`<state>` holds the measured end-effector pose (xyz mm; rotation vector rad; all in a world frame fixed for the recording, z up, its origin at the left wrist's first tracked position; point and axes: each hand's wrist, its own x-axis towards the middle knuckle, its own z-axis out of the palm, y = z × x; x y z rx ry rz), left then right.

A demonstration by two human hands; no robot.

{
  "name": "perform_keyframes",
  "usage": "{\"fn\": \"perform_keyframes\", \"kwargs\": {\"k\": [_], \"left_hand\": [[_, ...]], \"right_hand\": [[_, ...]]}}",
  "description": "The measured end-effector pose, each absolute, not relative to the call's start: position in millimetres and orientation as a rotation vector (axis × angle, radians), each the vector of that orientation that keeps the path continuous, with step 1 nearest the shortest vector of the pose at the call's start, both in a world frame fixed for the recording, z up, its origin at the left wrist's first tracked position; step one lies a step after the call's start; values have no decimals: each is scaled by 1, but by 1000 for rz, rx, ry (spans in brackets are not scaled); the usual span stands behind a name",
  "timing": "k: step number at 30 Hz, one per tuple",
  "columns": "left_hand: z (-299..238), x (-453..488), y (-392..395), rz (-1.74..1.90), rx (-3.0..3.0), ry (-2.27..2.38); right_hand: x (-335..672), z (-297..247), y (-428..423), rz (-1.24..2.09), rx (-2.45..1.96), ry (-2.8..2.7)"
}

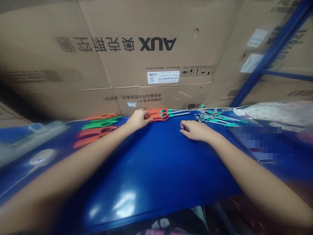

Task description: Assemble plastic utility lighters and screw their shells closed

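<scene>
My left hand point(139, 119) is closed round the handle end of an orange stick lighter point(158, 116), one of a few lying side by side at the back of the table. These have teal collars and thin metal barrels pointing right. My right hand point(197, 130) hovers over the blue table top, fingers bent and thumb apart, with nothing visible in it. Just beyond it, a pile of metal lighter barrels with teal fittings point(220, 119) lies against the back. To the left of my left hand are orange handles point(95, 131) and green handles point(101, 123) without metal barrels.
A large cardboard box point(127, 65) stands behind the blue table point(146, 163). At right are a phone-like dark slab point(251, 143), a pale patterned cloth point(274, 114) and a blue metal post point(269, 52). A white device with a cable point(42, 157) sits at left.
</scene>
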<state>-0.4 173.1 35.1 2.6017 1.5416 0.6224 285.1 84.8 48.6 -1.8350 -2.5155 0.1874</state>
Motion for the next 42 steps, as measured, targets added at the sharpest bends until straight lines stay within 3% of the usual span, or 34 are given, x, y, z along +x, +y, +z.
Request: {"fn": "perform_keyframes", "kwargs": {"k": [42], "left_hand": [[29, 10, 163, 663, 2617, 1637]], "right_hand": [[286, 45, 88, 195, -1830, -2515]]}}
